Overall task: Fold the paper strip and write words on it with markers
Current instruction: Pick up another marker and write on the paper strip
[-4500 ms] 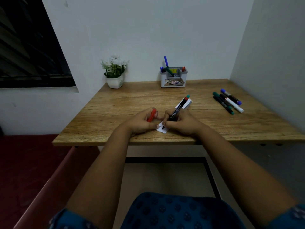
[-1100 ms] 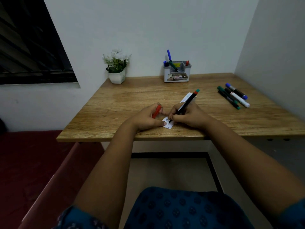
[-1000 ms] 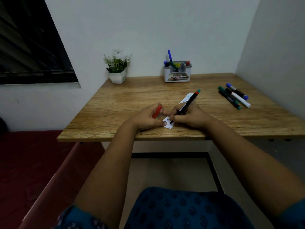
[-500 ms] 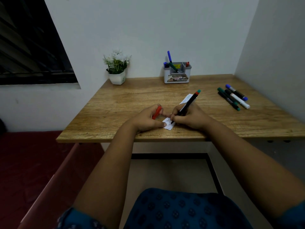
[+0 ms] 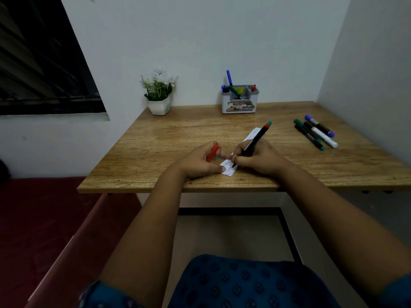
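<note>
The paper strip (image 5: 229,169) lies centre frame near the surface's (image 5: 155,138) front edge, its long axis running up-right. The left hand (image 5: 200,162) pins its near end, clutching a red cap (image 5: 212,152); the right hand (image 5: 258,157) grips the marker (image 5: 255,140), tip on paper.

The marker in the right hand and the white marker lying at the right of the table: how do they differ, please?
The marker in the right hand is black, tilted, tip on the paper strip; the white marker lies flat, untouched. The held one is uncapped, with the left hand holding a red cap; the white one appears capped. Both are slim pens.

R hand (image 5: 258,160) w/ marker (image 5: 253,142) on paper strip (image 5: 229,170), prob. writing
</note>
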